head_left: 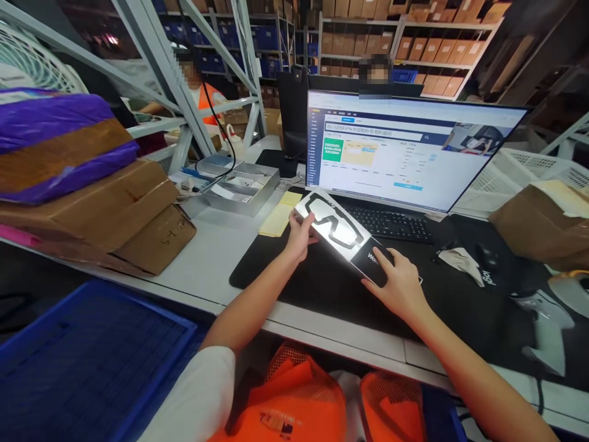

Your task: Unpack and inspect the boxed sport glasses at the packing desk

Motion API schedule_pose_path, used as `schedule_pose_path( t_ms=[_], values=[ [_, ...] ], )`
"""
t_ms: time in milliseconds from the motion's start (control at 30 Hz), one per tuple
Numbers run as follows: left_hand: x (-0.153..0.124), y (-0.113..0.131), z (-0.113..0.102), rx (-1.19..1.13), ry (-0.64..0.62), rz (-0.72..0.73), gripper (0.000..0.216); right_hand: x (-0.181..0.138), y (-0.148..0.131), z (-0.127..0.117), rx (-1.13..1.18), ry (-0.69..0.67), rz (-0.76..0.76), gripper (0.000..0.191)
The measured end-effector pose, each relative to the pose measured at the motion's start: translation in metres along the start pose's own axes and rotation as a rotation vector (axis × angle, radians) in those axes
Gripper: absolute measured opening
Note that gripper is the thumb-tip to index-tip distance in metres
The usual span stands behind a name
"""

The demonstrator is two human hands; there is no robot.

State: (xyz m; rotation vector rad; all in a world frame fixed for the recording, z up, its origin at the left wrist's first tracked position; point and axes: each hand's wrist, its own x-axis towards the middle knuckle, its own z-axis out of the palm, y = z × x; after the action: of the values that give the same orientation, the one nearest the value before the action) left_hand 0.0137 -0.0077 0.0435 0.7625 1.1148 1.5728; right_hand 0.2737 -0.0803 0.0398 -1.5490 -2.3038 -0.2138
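A long white and black product box [338,227], printed with a dark angular outline, is held tilted over the black desk mat [271,270]. My left hand [301,236] grips its far left end, with the thumb on the top face. At the near right end, my right hand [398,279] is closed around the black part, fingers on top and thumb along the near edge. Beyond the box lies a black keyboard [391,224], partly covered by it. Yellow paper slips [278,216] lie just left of the box.
Behind the keyboard stands a lit monitor [391,147]. On the right are a barcode scanner [545,325], a mouse [486,258] and a brown carton [543,221]. Cartons [92,215], a grey open box [243,187] and a blue crate [101,331] occupy the left. Two people sit beyond.
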Motion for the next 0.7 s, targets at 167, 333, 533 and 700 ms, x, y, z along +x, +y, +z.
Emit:
schedule_pose_path(
  t_ms=[167,333,533,700],
  values=[
    [-0.016,-0.027,0.015,-0.041,-0.066,-0.09,0.065,-0.001,0.012,0.0,0.177,0.027,0.055,0.095],
    [-0.015,-0.02,0.012,-0.156,-0.001,-0.107,0.065,-0.032,0.038,0.001,0.591,0.193,0.327,0.091],
    [-0.051,-0.016,0.032,-0.21,-0.036,0.032,0.055,-0.039,0.025,0.019,1.23,0.204,0.652,0.078],
    [-0.087,-0.032,0.045,-0.248,-0.059,0.144,0.07,-0.01,-0.018,0.031,1.163,0.205,0.493,0.075]
  ],
)
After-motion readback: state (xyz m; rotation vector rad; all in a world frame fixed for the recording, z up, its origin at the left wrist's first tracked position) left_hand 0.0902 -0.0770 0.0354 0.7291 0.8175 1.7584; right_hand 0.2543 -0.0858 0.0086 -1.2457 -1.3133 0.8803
